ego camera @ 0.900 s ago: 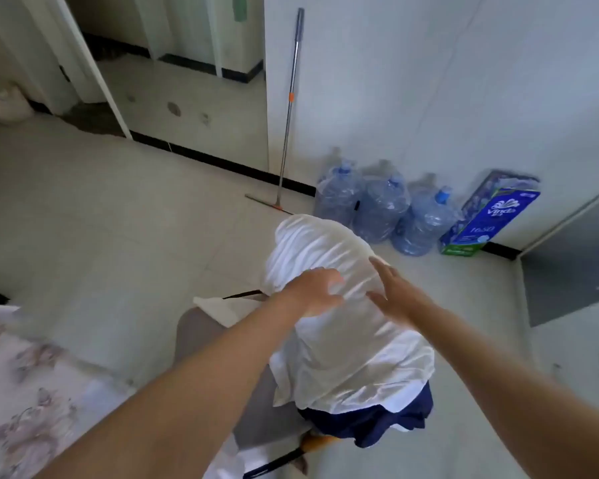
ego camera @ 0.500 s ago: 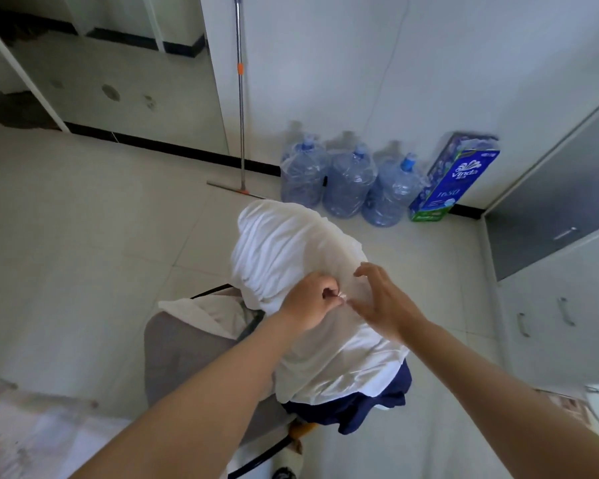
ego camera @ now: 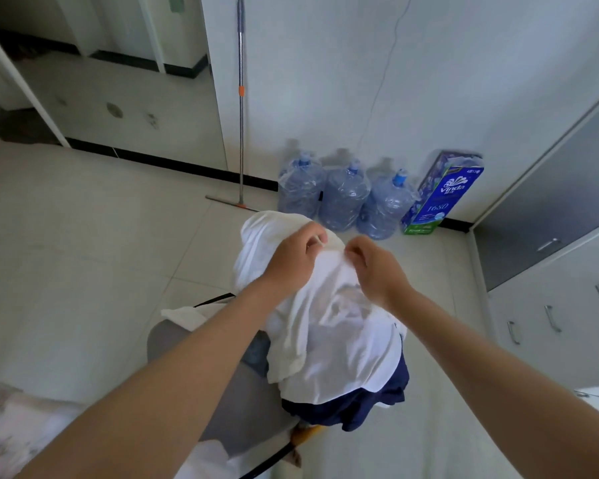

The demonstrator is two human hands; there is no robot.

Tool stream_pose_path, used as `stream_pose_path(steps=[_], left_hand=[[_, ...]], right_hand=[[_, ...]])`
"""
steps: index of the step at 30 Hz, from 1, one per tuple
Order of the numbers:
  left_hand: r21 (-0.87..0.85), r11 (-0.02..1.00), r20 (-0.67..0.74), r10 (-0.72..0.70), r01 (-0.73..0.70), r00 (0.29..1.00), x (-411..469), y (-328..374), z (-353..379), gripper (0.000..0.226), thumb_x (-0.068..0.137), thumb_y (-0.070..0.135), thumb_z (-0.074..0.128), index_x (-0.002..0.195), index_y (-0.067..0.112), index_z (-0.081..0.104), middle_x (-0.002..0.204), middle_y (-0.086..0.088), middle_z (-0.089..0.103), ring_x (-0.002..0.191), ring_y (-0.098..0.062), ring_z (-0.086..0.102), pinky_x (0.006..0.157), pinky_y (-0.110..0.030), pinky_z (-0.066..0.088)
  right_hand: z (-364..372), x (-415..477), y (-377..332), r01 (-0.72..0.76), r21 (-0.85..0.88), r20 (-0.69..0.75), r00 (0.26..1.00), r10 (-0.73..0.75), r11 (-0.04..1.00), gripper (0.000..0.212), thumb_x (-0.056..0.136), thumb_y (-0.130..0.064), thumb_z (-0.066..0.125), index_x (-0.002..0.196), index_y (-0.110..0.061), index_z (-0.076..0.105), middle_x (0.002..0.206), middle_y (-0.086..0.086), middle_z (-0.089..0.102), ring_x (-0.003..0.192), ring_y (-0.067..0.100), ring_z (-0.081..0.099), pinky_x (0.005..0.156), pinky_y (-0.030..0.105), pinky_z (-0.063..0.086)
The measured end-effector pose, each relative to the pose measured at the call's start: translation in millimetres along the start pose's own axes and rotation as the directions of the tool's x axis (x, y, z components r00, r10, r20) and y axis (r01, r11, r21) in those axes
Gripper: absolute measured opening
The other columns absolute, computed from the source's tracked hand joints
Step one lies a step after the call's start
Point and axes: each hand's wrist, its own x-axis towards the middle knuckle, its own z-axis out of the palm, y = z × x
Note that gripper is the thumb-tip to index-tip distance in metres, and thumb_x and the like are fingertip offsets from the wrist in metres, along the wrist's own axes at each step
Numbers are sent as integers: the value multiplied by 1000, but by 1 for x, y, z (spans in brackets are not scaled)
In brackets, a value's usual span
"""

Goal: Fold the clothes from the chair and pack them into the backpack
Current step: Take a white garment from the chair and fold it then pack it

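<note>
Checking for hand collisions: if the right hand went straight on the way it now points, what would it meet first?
Probably the left hand, close ahead across the white garment that the right hand pinches. Depth is unclear, so it might instead slide past the left fingertips.

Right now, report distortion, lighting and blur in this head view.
Head view: wide-angle stretch makes the cabinet lean inward and the forearms swell at the bottom; soft daylight, only faint shadows behind the water bottles; white garment nearly overexposed, folds pale; floral cloth at lower left blurred; left hand and right hand sharp.
</note>
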Motion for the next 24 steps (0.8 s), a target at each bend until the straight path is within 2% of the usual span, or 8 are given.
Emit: stream_pose_path(steps=[3,5,7,9,11,15,19,24], left_hand=[[182,970,-30,170,-162,985,11,2,-8,18,89,21,58,107,24,60,105,5,57,99,-14,53,89,-36,49],[167,980,76,100,-111,992,9,4,-5,67,79,40,69,139,30,41,131,8,50,118,-12,48,100,-31,43],[165,986,151,-22,-3,988,9,2,2,94,78,40,74,151,39,14,121,11,57,101,-8,58,85,-24,47],[168,984,106,-85,67,991,18,-6,7,81,88,25,69,150,40,18,94,6,63,80,-12,62,68,-23,47],[173,979,36,-113,105,993,33,-16,2,49,94,14,61,138,25,46,99,-1,65,91,-19,64,75,-23,47],[252,966,111,-86,56,990,43,-38,-20,17,96,5,48,105,5,62,96,-5,57,96,-28,57,73,-23,36],[257,965,63,-74,55,995,29,-41,-48,28,98,4,43,120,12,58,110,-3,55,99,-19,52,79,-20,34],[188,975,-157,-91,120,983,-14,-21,-118,30,96,4,41,113,23,56,106,3,50,89,-12,50,68,-10,34]], right_hand=[[-2,24,-28,-36,138,-67,997,46,990,9,103,-21,44,99,-16,50,83,1,60,73,20,54,65,33,41],[1,42,-46,-155,342,-30,984,176,927,12,103,-21,44,106,-15,55,89,-1,61,80,16,55,71,32,45],[7,56,-53,-237,456,53,970,239,858,14,104,-22,46,111,-18,57,97,-3,62,88,15,59,78,31,49],[12,61,-47,-221,477,101,975,197,851,18,101,-24,53,119,-21,55,102,-2,63,86,13,60,72,26,49],[15,57,-27,-183,367,179,976,124,912,49,89,-29,70,132,-25,48,115,1,61,92,13,60,75,24,50],[30,58,18,-12,-289,322,940,109,957,67,85,-45,71,146,-28,46,151,3,42,137,28,39,113,41,32],[35,67,-14,-1,-74,83,997,7,997,29,100,-22,52,127,-21,63,125,4,66,112,30,60,106,41,38],[29,61,-100,269,-22,71,961,-266,963,19,96,-21,56,115,-17,56,100,3,68,87,26,62,72,36,47]])
